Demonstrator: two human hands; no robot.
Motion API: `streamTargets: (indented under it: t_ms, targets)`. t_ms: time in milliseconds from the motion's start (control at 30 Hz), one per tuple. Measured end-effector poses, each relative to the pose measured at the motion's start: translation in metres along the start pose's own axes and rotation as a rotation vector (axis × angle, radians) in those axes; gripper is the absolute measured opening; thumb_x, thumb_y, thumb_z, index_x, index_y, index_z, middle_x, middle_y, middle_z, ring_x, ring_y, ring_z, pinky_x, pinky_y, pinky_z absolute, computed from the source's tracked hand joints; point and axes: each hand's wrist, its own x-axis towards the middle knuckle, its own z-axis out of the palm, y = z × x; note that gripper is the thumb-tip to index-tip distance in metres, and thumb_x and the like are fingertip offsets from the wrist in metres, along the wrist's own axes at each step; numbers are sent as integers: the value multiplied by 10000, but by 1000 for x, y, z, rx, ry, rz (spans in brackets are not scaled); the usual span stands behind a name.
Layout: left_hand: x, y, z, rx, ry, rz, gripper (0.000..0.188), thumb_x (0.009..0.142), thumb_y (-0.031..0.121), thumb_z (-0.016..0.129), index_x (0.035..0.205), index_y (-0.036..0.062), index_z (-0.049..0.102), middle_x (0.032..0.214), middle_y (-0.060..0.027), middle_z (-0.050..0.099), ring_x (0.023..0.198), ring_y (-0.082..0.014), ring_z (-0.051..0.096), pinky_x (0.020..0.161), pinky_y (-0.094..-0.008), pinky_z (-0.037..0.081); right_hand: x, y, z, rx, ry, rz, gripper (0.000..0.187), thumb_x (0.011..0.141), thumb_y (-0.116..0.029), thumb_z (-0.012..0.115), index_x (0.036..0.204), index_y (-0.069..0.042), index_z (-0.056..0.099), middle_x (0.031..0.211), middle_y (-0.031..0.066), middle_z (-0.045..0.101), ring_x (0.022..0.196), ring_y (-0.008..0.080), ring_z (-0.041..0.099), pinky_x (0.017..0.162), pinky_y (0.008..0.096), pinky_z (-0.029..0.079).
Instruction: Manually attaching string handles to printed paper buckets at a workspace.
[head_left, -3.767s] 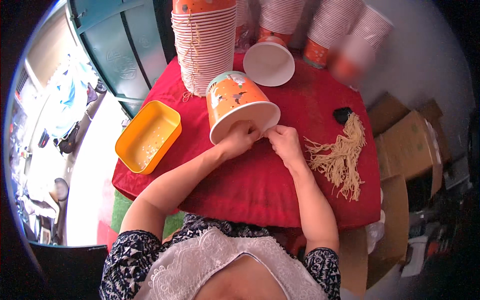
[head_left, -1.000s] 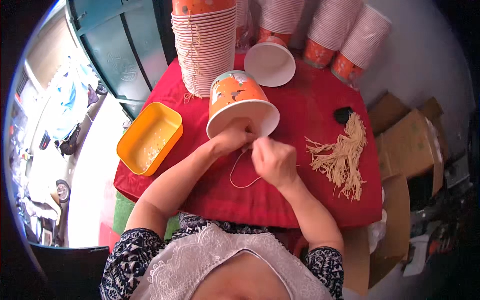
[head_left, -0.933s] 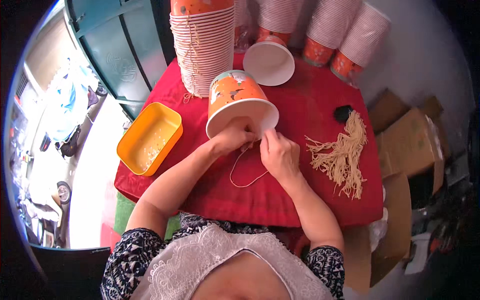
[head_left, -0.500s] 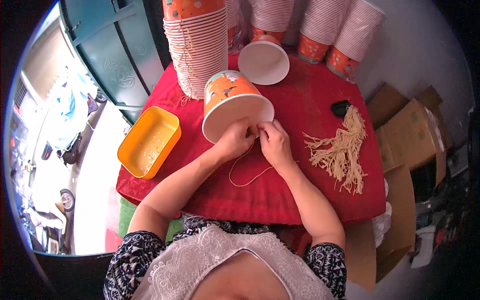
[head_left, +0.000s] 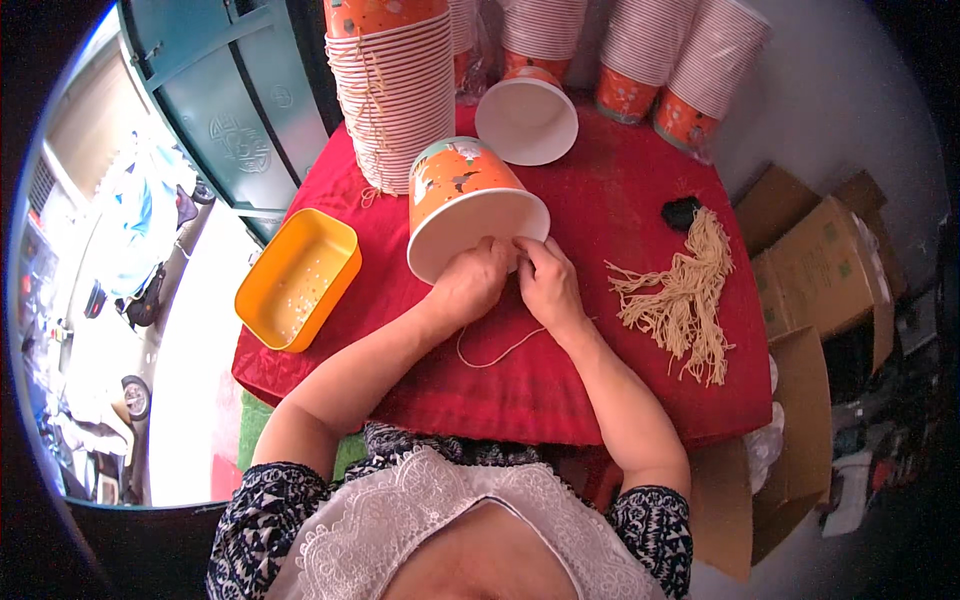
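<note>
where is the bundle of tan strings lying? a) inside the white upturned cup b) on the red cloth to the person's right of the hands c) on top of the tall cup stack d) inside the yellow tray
b: the bundle of tan strings lies spread on the red cloth, on the right-hand side of both hands, which work at the rim of the orange paper cup; the yellow tray sits on the opposite side.

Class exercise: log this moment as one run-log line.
left hand: at paper bucket rim | right hand: pinching string | string bundle: right
</note>
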Motion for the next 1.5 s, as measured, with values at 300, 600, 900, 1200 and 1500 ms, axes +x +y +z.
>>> streamTargets:
  t_ms: [300, 600, 900, 1200, 1500]
  targets:
    - [-2, -4, -2, -65, -12, -53, 161, 864, 83, 507, 982, -25, 490, 833, -221, 609, 650, -371, 636, 553, -446, 527, 1, 5, -1, 71, -86, -11, 292, 868, -1, 466, 1133, 24, 588, 990, 280, 596, 910, 450, 596, 793, 485, 501]
    - [-5, -1, -7, -69, 1, -9, 152, 898, 118, 513, 971, -13, 489, 871, -222, 607, 705, -380, 638, 591, -454, 527, 9, 3, -13, 145, -290, 47, 297, 856, 11, 434, 1118, 26, 573, 1040, 323, 580, 969, 486, 575, 815, 507, 493]
    - [-8, -5, -3, -56, 35, 53, 149, 872, 100, 529, 981, 0, 504, 856, -193, 605, 702, -358, 640, 585, -441, 528, 8, 10, -8, 59, -344, 63, 219, 894, -19, 467, 1086, 7, 567, 967, 289, 618, 940, 451, 604, 753, 470, 496]
    - [-10, -5, -4, -98, 32, -18, 187, 877, 159, 586, 967, 19, 500, 797, -184, 612, 672, -361, 640, 555, -460, 522, 8, 8, -9, 154, -327, 41, 198, 868, -35, 436, 1013, 35, 551, 886, 326, 605, 876, 505, 587, 724, 554, 478]
    - [-11, -9, -3, -171, 61, -29, 195, 864, 154, 614, 950, 14, 509, 800, -200, 622, 695, -396, 635, 578, -483, 514, 7, -1, -10, 92, -268, 40, 149, 867, -79, 532, 973, 20, 567, 891, 292, 621, 866, 475, 601, 714, 538, 486]
